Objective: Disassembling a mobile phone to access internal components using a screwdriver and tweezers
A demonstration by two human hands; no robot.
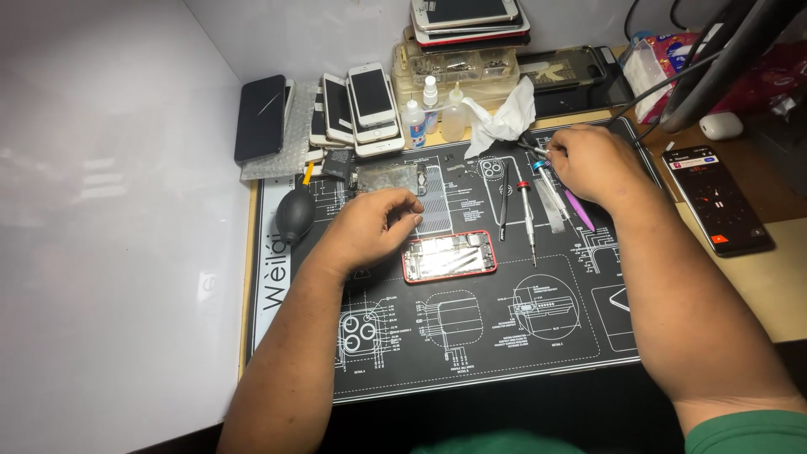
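Left hand (374, 225) rests half-curled, holding nothing, at the top left corner of the opened red phone (449, 256) on the mat (471, 353). Right hand (593, 164) pinches a tool (538, 150) among loose screwdrivers (528, 206); a careless sweep could roll them onto the exposed board.

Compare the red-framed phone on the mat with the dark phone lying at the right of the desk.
The red-framed phone lies opened, its inner parts bare and shiny; the dark phone is whole, with a lit screen. The red-framed phone rests on the black work mat, lying sideways just below the left hand; the dark phone sits off the mat on bare wood, lying lengthwise, right of the right hand. Both lie flat.
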